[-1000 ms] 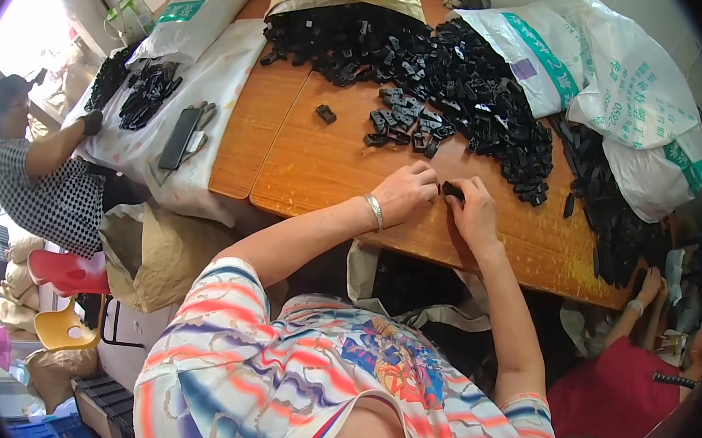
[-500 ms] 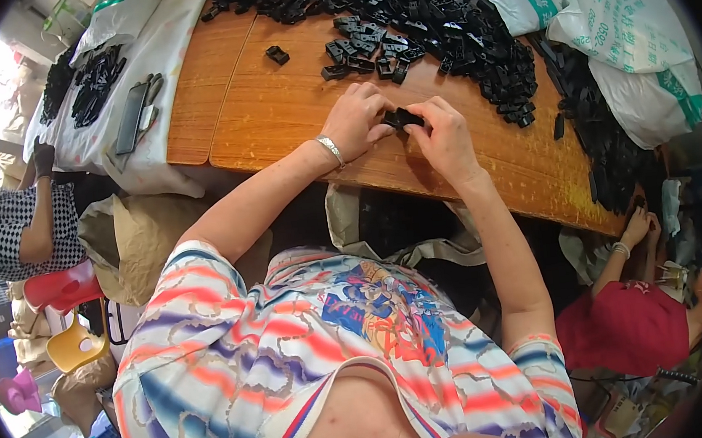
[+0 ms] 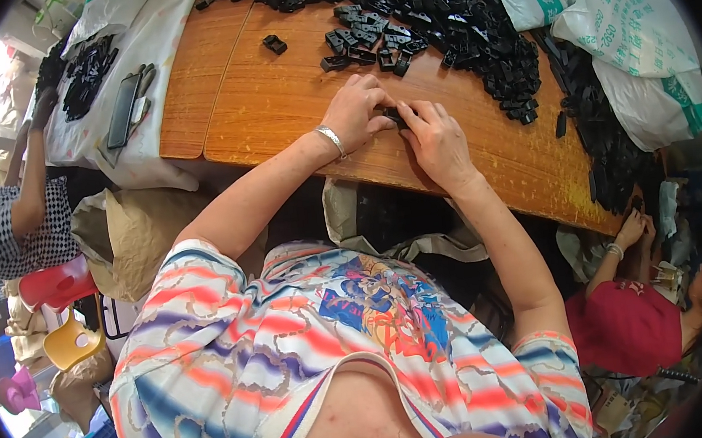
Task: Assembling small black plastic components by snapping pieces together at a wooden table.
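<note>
One red chair [image 3: 55, 284] and one yellow chair [image 3: 66, 344] are at the left. One black part [image 3: 274, 44] sits alone on the wooden tabletop [image 3: 272, 100]. The left hand [image 3: 357, 110] and right hand [image 3: 438, 145] both pinch one small black piece [image 3: 394, 116], mostly hidden, near the front edge. One big heap [image 3: 468, 26] of black parts comes next.

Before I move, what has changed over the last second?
The left hand has moved right to meet the right hand; both now hold a black piece, mostly hidden between them. The camera view has shifted. The lone black part and black pile look unmoved.
</note>
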The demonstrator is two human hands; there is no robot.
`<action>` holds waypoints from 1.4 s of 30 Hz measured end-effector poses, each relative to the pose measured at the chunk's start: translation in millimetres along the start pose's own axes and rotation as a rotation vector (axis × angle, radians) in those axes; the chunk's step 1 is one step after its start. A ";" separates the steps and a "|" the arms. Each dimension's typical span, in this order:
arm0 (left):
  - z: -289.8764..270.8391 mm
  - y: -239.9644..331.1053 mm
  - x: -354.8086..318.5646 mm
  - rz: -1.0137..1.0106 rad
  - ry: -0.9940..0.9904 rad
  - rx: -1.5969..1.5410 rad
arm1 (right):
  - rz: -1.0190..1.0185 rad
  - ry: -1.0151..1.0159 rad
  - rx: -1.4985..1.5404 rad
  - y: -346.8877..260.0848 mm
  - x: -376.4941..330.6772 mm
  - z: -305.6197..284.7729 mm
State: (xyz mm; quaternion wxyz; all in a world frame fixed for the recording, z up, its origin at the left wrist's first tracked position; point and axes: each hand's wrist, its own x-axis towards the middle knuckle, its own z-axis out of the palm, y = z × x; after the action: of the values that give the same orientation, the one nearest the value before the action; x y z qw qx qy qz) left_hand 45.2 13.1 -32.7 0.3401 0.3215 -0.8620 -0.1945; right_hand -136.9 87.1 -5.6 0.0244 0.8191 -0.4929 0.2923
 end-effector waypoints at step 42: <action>-6.1 13.9 -7.6 -0.080 0.051 0.064 | 0.380 -0.021 0.179 47.6 8.0 -18.8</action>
State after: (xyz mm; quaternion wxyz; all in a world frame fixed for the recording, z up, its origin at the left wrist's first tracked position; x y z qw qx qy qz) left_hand 48.0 27.6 -24.2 0.3436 0.3713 -0.8453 -0.1717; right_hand -181.8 62.4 2.1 -0.1092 0.7132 -0.6110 0.3259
